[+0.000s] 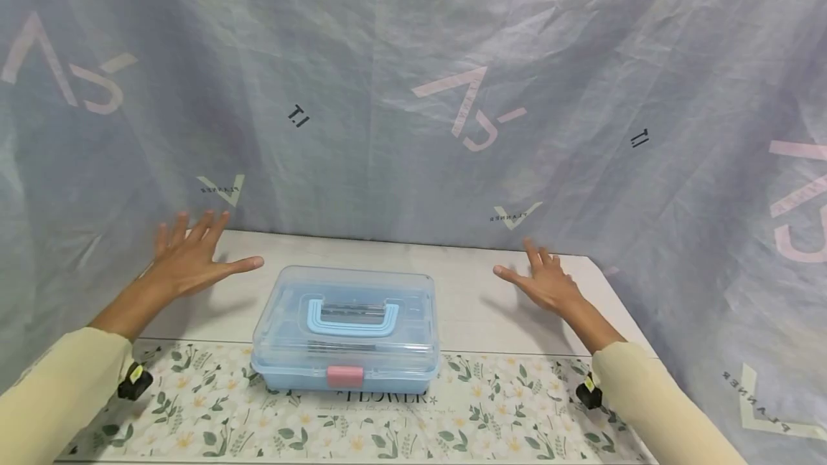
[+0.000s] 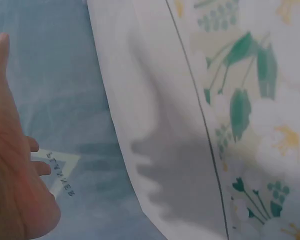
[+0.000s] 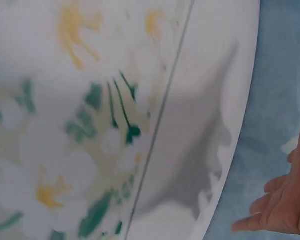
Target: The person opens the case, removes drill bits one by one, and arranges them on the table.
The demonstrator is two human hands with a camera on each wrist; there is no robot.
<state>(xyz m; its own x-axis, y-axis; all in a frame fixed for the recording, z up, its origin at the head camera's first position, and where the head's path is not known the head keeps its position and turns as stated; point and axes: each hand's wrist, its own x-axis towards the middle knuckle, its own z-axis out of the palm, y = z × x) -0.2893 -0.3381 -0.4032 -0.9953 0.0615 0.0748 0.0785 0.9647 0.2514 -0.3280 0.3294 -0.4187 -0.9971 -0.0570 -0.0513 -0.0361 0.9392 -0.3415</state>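
A light-blue plastic storage box (image 1: 284, 357) with a see-through lid stands on the table, its lid down. On top is a blue carry handle (image 1: 352, 327), and a pink latch (image 1: 345, 377) sits at the front. Thin dark items show dimly through the lid; their kind cannot be told. To the left of the box my left hand (image 1: 187, 260) hovers with fingers spread, touching nothing. My right hand (image 1: 545, 282), also spread, is held in the air to the right of the box. Each wrist view catches part of its hand (image 2: 15, 185) and a shadow below.
The white table (image 1: 465, 300) carries a floral mat (image 1: 497, 407) along its front. A grey-blue curtain (image 1: 362, 128) with printed letters hangs behind the table and down both sides. Black wrist devices (image 1: 135, 381) are strapped over the pale sleeves.
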